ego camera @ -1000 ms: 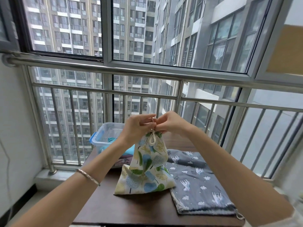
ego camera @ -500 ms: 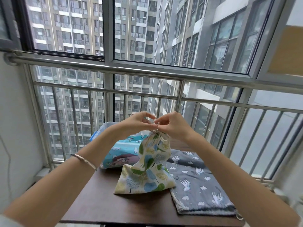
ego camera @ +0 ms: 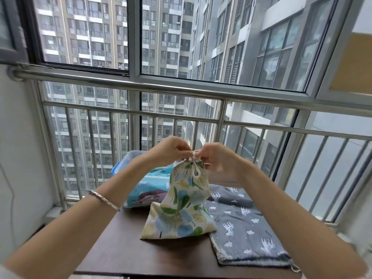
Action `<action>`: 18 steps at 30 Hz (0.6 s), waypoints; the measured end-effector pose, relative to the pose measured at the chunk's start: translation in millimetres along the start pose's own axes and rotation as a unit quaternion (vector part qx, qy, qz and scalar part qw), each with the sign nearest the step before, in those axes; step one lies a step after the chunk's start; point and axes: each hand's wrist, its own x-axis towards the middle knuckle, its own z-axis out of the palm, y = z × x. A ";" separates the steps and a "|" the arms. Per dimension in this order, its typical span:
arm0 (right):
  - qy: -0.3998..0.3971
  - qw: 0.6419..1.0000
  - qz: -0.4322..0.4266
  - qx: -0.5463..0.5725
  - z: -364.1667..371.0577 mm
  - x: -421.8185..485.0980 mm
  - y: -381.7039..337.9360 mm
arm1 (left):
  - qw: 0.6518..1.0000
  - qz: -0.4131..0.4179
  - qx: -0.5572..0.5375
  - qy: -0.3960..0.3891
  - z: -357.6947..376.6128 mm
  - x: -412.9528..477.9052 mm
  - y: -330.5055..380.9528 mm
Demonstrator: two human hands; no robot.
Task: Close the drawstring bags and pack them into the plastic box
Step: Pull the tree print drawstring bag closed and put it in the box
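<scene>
A cream drawstring bag printed with green and blue leaves (ego camera: pixel 182 208) stands upright on the dark wooden table (ego camera: pixel 124 250), its neck gathered tight. My left hand (ego camera: pixel 169 151) and my right hand (ego camera: pixel 218 158) meet above it, each pinching the cream cord (ego camera: pixel 194 158) at the neck. A grey bag with white animals and clouds (ego camera: pixel 243 226) lies flat to the right. Behind my left wrist a clear plastic box with a blue clip (ego camera: pixel 122 164) holds a light blue cartoon bag (ego camera: pixel 149 190), which bulges out of it.
A steel railing (ego camera: pixel 181 89) and tall windows stand right behind the table. A white wall (ego camera: pixel 18 158) closes the left side. The table's near edge (ego camera: pixel 161 273) runs along the bottom of the view.
Both hands stayed at the bag's neck working the cord. The blue bag, hidden by my arm a second ago, now shows in the box. The cord's loop hangs lower on the bag's front.
</scene>
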 end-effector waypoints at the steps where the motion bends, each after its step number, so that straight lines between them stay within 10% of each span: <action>1: -0.003 1.000 -0.004 0.013 -0.6 1.3 1.2 | 1.000 -0.008 -0.005 -0.010 0.4 0.5 0.6; 9: 0.166 0.913 -0.269 -0.256 0.2 1.0 14.2 | 0.941 -0.127 -0.309 -0.051 3.6 2.2 -7.6; 18: 0.140 0.915 -0.258 -0.278 -14.4 1.4 23.5 | 0.962 -0.117 -0.242 -0.040 -4.4 -5.0 -6.4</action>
